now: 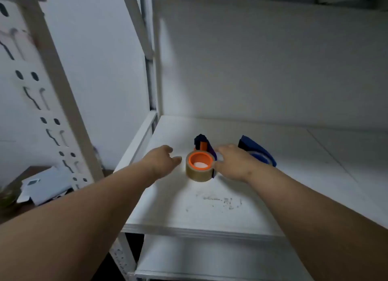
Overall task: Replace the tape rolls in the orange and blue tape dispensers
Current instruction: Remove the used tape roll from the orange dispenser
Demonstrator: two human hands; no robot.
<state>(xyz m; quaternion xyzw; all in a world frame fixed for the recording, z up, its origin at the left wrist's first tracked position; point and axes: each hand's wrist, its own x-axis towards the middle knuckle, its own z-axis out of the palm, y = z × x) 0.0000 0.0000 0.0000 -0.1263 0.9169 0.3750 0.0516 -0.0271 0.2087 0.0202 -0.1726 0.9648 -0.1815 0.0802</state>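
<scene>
The orange tape dispenser [202,146] lies on the white shelf [210,207], and its orange hub holds a brown tape roll [198,172] nearest me. Just left of the roll, my left hand [162,160] hovers with fingers loosely curled and nothing in it. On the roll's right side is my right hand [235,162], fingers spread; whether it touches the roll is unclear. Behind that hand lies the blue tape dispenser [257,151], partly hidden by it.
A white back wall closes the shelf behind the dispensers. A white slotted upright post [54,104] stands to the left. Papers and a white box [45,185] lie on a brown surface at lower left. A lower shelf [210,259] shows beneath.
</scene>
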